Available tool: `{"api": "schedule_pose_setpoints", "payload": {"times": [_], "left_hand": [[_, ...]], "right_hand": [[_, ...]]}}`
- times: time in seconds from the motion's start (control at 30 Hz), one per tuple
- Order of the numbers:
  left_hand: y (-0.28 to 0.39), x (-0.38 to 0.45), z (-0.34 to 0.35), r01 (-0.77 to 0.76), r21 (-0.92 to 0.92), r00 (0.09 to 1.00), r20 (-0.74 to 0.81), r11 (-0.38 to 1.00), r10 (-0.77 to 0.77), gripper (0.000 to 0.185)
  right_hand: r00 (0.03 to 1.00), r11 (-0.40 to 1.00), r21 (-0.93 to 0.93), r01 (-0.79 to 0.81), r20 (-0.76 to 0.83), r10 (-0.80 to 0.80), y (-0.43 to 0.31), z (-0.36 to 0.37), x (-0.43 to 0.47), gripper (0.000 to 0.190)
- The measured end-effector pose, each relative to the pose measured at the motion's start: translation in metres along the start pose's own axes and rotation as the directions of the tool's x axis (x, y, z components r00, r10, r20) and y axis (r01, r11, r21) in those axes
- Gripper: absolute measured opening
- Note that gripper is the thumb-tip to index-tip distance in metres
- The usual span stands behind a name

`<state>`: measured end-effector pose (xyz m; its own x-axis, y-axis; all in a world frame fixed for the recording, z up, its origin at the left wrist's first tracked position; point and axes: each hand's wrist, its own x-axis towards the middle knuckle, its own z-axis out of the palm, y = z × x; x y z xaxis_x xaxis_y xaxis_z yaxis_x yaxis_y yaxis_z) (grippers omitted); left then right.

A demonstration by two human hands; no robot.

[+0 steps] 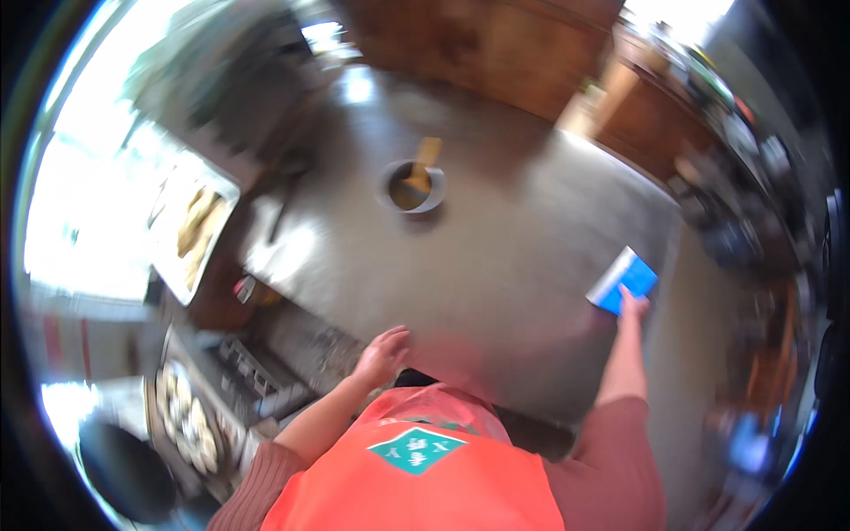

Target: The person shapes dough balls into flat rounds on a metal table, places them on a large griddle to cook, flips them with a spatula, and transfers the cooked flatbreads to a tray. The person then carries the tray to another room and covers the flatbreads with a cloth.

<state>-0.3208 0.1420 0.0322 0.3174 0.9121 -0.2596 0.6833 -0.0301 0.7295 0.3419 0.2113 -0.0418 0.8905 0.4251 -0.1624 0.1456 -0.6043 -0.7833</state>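
My right hand [635, 304] grips a blue scraper with a pale straight edge [624, 282], near the right side of a wide metal-topped table [478, 265]. The tool is blurred; it may be a dough scraper. My left hand [385, 356] holds nothing, its fingers apart, at the table's near edge. Farther back on the tabletop stands a pale round bowl [438, 192] with something dark inside and a yellowish brush or spatula [427, 154] leaning in it.
A white tray [232, 199] with pale brown food lies at left. Below it, a round pan [221, 431] holds several pale pieces beside a dark appliance [249, 368]. A wooden cabinet [478, 50] borders the table's far side; blurred items crowd the right.
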Motion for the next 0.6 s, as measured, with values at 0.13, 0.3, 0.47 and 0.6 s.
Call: {"api": "schedule_pose_setpoints", "payload": {"times": [0.13, 0.3, 0.47, 0.6], "left_hand": [[0.0, -0.072, -0.06, 0.183, -0.031, 0.951, -0.247, 0.983, -0.185, 0.046], [-0.143, -0.224, -0.18, 0.432, 0.046, 0.56, -0.796, 0.901, -0.228, 0.044], [-0.246, -0.493, -0.326, 0.661, -0.231, -0.187, -0.972, 0.714, -0.142, 0.047], [-0.286, -0.651, -0.468, 0.56, -0.288, -0.444, -0.896, 0.777, -0.012, 0.055]], "right_hand": [[0.838, 0.903, -0.125, 0.41, 0.444, -0.319, -0.043, 0.006, -0.005, 0.052], [0.854, 0.83, -0.213, 0.516, 0.046, -0.519, 0.005, 0.007, 0.038, 0.071], [0.734, 0.745, -0.16, 0.647, 0.393, -0.553, -0.079, 0.155, -0.266, 0.072], [0.593, 0.692, -0.025, 0.721, 0.538, -0.599, -0.119, 0.233, -0.482, 0.073]]}}
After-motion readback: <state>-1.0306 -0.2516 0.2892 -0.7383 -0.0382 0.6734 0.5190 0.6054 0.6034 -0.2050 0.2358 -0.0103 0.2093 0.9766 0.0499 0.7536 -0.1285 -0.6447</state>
